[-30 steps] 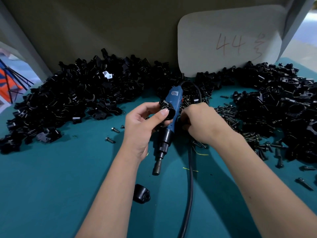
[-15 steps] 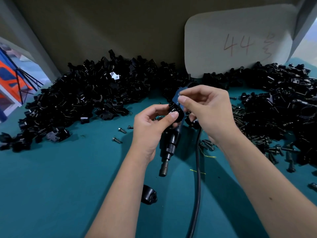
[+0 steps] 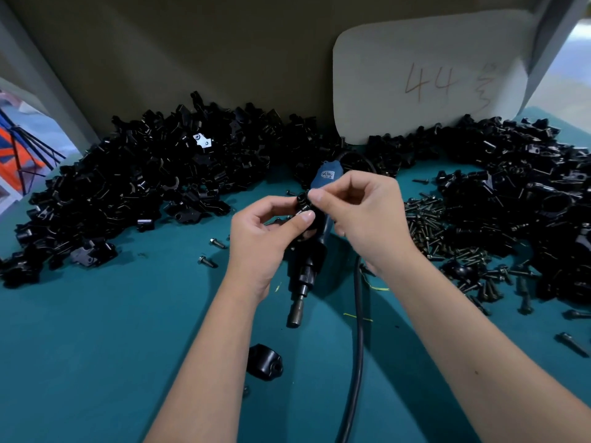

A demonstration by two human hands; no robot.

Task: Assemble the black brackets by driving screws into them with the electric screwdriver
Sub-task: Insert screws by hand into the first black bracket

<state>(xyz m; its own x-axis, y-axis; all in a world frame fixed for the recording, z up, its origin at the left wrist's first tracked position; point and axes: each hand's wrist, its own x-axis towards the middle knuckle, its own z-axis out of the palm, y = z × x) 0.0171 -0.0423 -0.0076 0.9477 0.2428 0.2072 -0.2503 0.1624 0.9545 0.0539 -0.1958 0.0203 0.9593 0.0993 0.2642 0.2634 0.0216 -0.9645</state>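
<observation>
1. The left hand [image 3: 259,238] grips a black bracket [image 3: 303,203] above the table [image 3: 96,346].
2. The right hand [image 3: 364,215] pinches at the bracket's top.
3. The electric screwdriver [image 3: 307,266] lies beneath both hands.
4. Loose screws [image 3: 447,231] lie heaped at right.

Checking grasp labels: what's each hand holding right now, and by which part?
Left hand grips a black bracket by its lower body, thumb on front. Right hand pinches at the bracket's top, likely a screw, too small to confirm. Electric screwdriver lies unheld.
</observation>
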